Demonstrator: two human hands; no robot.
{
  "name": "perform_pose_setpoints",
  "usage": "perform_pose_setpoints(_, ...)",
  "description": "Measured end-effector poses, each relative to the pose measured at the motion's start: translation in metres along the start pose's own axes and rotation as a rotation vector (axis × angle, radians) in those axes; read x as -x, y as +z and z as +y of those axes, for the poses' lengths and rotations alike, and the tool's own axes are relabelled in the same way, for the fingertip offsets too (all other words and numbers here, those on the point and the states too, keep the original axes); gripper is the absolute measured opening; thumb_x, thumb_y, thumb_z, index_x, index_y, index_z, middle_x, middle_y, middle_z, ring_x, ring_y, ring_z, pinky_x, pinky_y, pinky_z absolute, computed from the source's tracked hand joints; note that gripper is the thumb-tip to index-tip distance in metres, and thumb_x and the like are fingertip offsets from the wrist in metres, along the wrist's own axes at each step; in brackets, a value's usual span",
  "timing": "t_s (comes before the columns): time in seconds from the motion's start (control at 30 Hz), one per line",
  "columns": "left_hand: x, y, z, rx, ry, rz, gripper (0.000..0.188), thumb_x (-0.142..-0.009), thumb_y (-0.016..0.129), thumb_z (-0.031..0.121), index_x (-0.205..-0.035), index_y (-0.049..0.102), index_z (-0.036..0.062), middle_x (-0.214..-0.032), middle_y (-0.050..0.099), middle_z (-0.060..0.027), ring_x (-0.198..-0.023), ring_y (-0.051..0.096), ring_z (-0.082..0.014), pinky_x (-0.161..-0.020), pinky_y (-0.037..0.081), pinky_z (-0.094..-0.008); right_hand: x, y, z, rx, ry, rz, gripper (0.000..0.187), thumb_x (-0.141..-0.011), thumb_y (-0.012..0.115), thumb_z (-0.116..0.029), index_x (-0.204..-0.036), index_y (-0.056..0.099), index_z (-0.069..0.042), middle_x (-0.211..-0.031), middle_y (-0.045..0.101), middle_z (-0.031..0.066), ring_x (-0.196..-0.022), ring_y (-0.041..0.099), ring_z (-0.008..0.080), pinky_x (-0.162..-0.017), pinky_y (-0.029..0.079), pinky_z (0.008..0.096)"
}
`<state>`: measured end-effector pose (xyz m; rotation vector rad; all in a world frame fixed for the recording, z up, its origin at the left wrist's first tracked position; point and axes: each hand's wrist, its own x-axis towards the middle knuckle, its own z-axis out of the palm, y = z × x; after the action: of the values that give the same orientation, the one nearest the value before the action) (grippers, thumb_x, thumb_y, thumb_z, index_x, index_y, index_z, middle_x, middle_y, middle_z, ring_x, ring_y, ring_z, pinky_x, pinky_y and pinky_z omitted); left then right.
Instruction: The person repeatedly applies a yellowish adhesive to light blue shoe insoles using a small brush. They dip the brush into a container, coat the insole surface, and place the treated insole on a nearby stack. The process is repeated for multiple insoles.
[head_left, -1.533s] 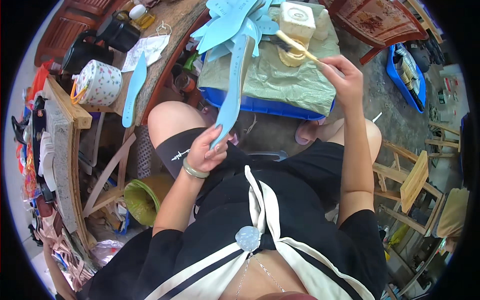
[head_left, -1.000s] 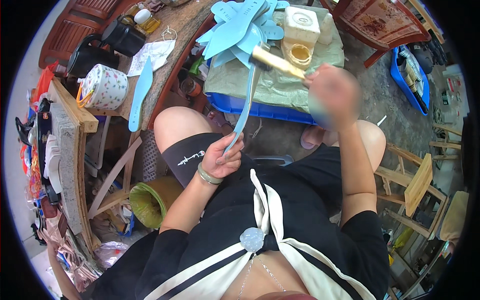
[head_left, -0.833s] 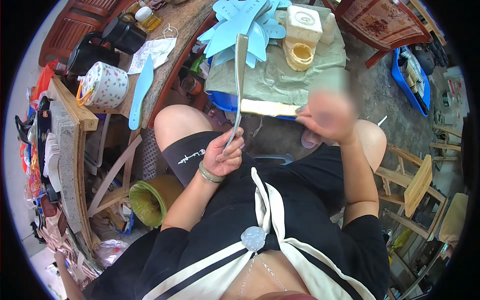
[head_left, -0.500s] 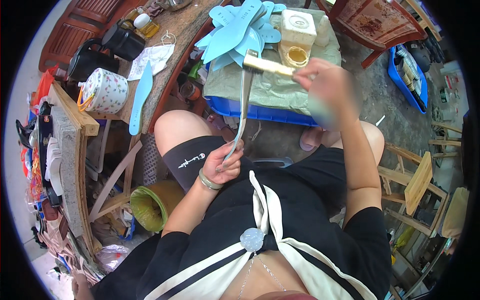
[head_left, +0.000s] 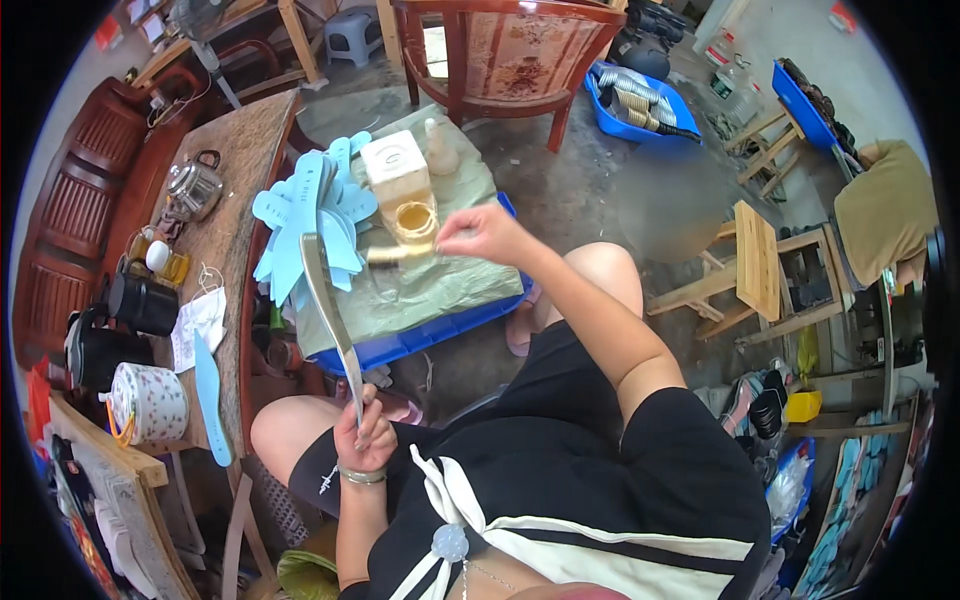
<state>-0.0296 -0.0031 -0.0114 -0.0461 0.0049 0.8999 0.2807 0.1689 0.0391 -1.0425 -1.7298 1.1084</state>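
Note:
My left hand (head_left: 366, 440) grips the near end of a shoe insole (head_left: 335, 315), held up on edge so that mostly its pale, narrow side shows. Between the fingers of my right hand (head_left: 488, 234) is a brush (head_left: 398, 255) with a light handle, blurred by motion. It is apart from the insole, just in front of a white plastic container (head_left: 396, 168) with a round, yellow-crusted opening (head_left: 414, 220). Left of that container, light blue insoles (head_left: 300, 205) lie fanned in a heap. Another blue insole (head_left: 210, 400) rests at the edge of the stone-topped table (head_left: 222, 235).
Under the heap, greenish sheeting (head_left: 465, 275) covers a blue crate (head_left: 430, 340). A white squeeze bottle (head_left: 440, 150) stands behind the container. Black mugs (head_left: 145, 302) and a flowered pot (head_left: 150, 402) are at left. A wooden chair (head_left: 500, 60) stands beyond, a wooden stool (head_left: 757, 262) at right.
The view has swung right. The brush, which was at the insole's far end, has come away from it toward the container's opening. My left hand keeps hold of the insole.

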Motion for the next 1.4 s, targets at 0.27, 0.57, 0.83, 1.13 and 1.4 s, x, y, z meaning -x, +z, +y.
perform_pose_setpoints(0.27, -0.044, 0.01, -0.002, 0.218, -0.08, -0.101, 0.023, -0.102, 0.033, 0.02, -0.098, 0.046, 0.0019, -0.061, 0.039, -0.0007, -0.041, 0.035, -0.0069, -0.041, 0.028, -0.022, 0.028, -0.013, -0.061, 0.137, -0.231, 0.355, 0.009, -0.078, 0.072, -0.003, -0.086, 0.069, -0.001, -0.08, 0.067, 0.0033, -0.071, 0.06, 0.0088, -0.067, 0.048, 0.0234)
perform_pose_setpoints(0.57, -0.036, 0.009, -0.01, 0.287, -0.045, -0.048, 0.028, -0.102, 0.034, 0.022, -0.101, 0.049, -0.0013, -0.062, 0.038, -0.0015, -0.042, 0.035, -0.0069, -0.043, 0.027, -0.0226, 0.045, 0.048, -0.071, 0.327, -0.55, -0.16, 0.012, -0.068, 0.077, -0.004, -0.076, 0.069, -0.007, -0.066, 0.059, 0.0061, -0.058, 0.059, 0.0197, -0.05, 0.044, 0.0295)
perform_pose_setpoints(0.83, -0.035, 0.012, -0.014, 0.255, -0.039, -0.038, 0.029, -0.103, 0.033, 0.022, -0.101, 0.05, -0.0013, -0.061, 0.039, -0.0016, -0.042, 0.034, -0.0066, -0.042, 0.026, -0.0217, -0.029, 0.033, -0.041, 0.409, -0.537, 0.135, 0.01, -0.076, 0.074, -0.009, -0.082, 0.069, -0.003, -0.074, 0.066, 0.007, -0.067, 0.063, 0.0149, -0.061, 0.048, 0.0257)
perform_pose_setpoints(1.13, -0.034, 0.011, 0.0, 0.13, 0.046, 0.002, 0.033, -0.103, 0.033, 0.025, -0.102, 0.055, 0.0003, -0.061, 0.04, -0.0013, -0.041, 0.033, -0.0063, -0.042, 0.028, -0.021, 0.022, 0.041, -0.049, 0.162, -0.343, 0.114, 0.008, -0.076, 0.073, -0.004, -0.082, 0.069, -0.002, -0.072, 0.064, 0.0035, -0.068, 0.06, 0.0105, -0.064, 0.047, 0.0231)
perform_pose_setpoints(1.4, -0.031, 0.021, -0.002, -0.32, 0.224, 0.213, 0.022, -0.103, 0.035, 0.022, -0.105, 0.048, 0.0042, -0.062, 0.041, 0.0002, -0.042, 0.036, -0.0054, -0.041, 0.027, -0.0192, 0.011, 0.038, -0.024, 0.284, -0.284, 0.301, 0.007, -0.077, 0.072, -0.004, -0.083, 0.07, -0.002, -0.071, 0.064, 0.0047, -0.067, 0.059, 0.0093, -0.062, 0.045, 0.0232)
